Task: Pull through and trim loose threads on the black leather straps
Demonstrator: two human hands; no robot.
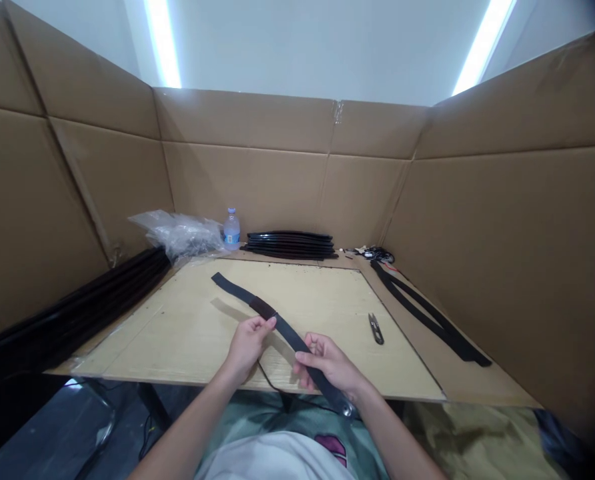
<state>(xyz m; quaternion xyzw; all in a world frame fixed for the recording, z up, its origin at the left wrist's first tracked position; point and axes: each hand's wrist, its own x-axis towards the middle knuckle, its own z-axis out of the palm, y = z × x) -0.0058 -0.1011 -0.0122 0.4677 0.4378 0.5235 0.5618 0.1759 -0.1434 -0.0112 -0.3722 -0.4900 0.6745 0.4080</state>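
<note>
A long flat black strap [290,333] slants across the front of the table, its far end raised a little above the surface. A darker band or sleeve [262,307] wraps it near the middle, and a round metal fitting [346,411] sits at its near end. My left hand [250,343] pinches the strap just below the dark band. Lower down, my right hand [325,363] grips it between thumb and fingers. A thin dark cord [267,379] hangs below my left hand; where it starts is hidden. Thread snips [376,329] lie to the right.
Cardboard walls [247,180] enclose the pale board [177,333]. At the back stand a water bottle [231,230], clear plastic bags [182,233] and stacked black strips [290,245]. Long black strips [77,307] line the left; another strap [432,317] and a small tangled pile [375,254] lie right.
</note>
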